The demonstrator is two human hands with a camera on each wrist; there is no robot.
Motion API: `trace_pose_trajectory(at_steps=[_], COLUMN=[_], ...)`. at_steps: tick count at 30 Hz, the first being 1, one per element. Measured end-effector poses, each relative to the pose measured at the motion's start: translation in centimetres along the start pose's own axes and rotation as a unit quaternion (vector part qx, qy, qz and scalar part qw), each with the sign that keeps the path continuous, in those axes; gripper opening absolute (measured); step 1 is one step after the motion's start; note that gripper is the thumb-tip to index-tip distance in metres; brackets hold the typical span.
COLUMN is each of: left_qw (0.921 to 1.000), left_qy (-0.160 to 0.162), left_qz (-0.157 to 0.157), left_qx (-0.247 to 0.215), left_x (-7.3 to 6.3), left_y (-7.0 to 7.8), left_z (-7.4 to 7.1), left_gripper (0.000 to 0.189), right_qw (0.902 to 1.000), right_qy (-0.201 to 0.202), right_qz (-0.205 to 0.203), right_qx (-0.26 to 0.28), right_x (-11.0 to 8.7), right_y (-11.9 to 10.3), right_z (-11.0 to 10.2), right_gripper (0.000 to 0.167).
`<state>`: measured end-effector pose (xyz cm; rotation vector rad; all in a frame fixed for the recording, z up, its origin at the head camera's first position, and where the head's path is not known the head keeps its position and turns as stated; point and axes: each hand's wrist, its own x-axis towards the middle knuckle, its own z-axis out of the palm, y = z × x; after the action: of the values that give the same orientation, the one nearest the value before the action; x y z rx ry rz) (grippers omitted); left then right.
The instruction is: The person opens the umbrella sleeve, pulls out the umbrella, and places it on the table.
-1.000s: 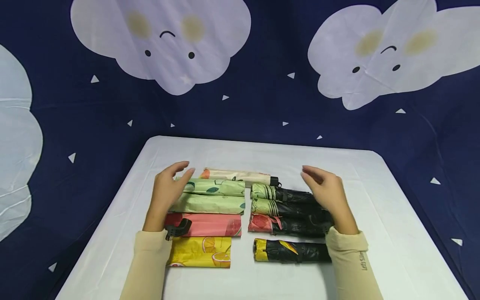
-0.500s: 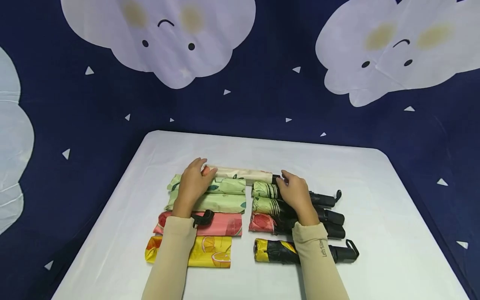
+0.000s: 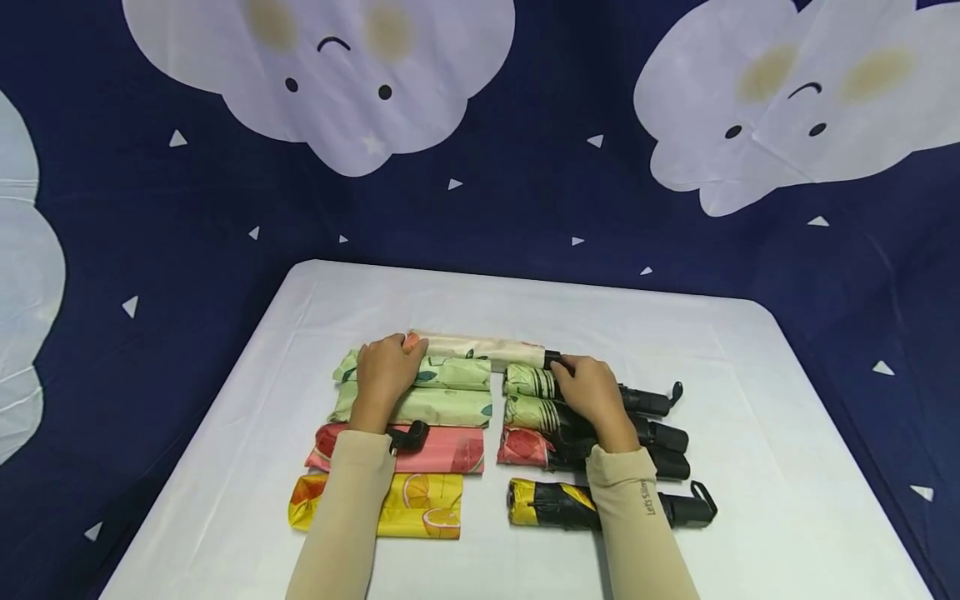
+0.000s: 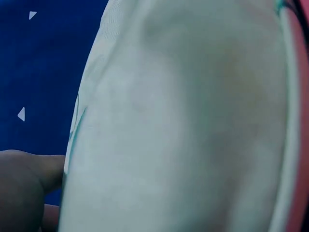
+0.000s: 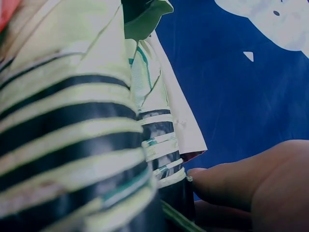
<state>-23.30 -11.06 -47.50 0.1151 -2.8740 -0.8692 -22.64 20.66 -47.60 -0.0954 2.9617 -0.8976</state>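
A folded umbrella in a cream sleeve (image 3: 480, 347) lies across the back of the rows, its black handle toward the right. My left hand (image 3: 388, 371) grips its left end. At the handle end my right hand (image 3: 594, 392) pinches it, fingers partly hiding the handle. Below my left hand lie two light green sleeves (image 3: 450, 406). Two folded green-and-black umbrellas (image 3: 531, 381) sit under my right hand. In the left wrist view a blurred pale green sleeve (image 4: 169, 121) hides most of the hand. The right wrist view shows striped green-and-black umbrella cloth (image 5: 72, 125) beside my thumb.
Nearer on the left are a pink sleeve (image 3: 450, 450) and a yellow orange-print sleeve (image 3: 427, 508). On the right lie a red-and-black folded umbrella (image 3: 525, 446) and a yellow-and-black one (image 3: 551, 503). All rest on a white table (image 3: 765, 400) before a dark blue cloud-print cloth (image 3: 525, 208).
Both hands have come inward from the sides to the two ends of the cream-sleeved umbrella, and their fingers have closed on it. The umbrella lies in about the same place.
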Motion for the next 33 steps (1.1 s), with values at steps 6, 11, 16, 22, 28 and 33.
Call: trace_pose_trajectory(at_steps=[6,11,16,22,28,33], left_qw=[0.9995,0.9981,0.9945,0.972,0.8494,0.7628], left_qy=[0.003,0.012,0.026,0.085,0.096,0.084], left_qz=[0.015,0.023,0.007,-0.004,-0.027,-0.024], left_qx=[-0.028,-0.056,-0.101,-0.219,-0.518,-0.641], left_x=[-0.1,0.0,-0.1,-0.1,0.1,0.1], left_y=[0.0,0.1,0.3,1.2,2.4,3.0], left_z=[0.6,1.3,1.3,0.3,-1.0,-2.1], left_gripper=[0.046,0.046,0.039,0.043,0.032,0.034], right_qw=[0.9999,0.9995,0.9963,0.9486,0.8255,0.7717], right_qy=[-0.007,0.004,0.044,0.165,0.25,0.293], right_qz=[-0.002,0.001,0.002,0.03,0.006,-0.037], right_qx=[0.008,0.031,0.074,0.268,0.506,0.563], right_x=[0.0,0.0,0.0,0.0,0.1,-0.1], right_y=[0.3,0.6,0.8,0.2,-0.9,-2.1], right_z=[0.3,0.3,0.3,-0.2,-1.2,-1.9], right_gripper=[0.049,0.049,0.044,0.041,0.035,0.036])
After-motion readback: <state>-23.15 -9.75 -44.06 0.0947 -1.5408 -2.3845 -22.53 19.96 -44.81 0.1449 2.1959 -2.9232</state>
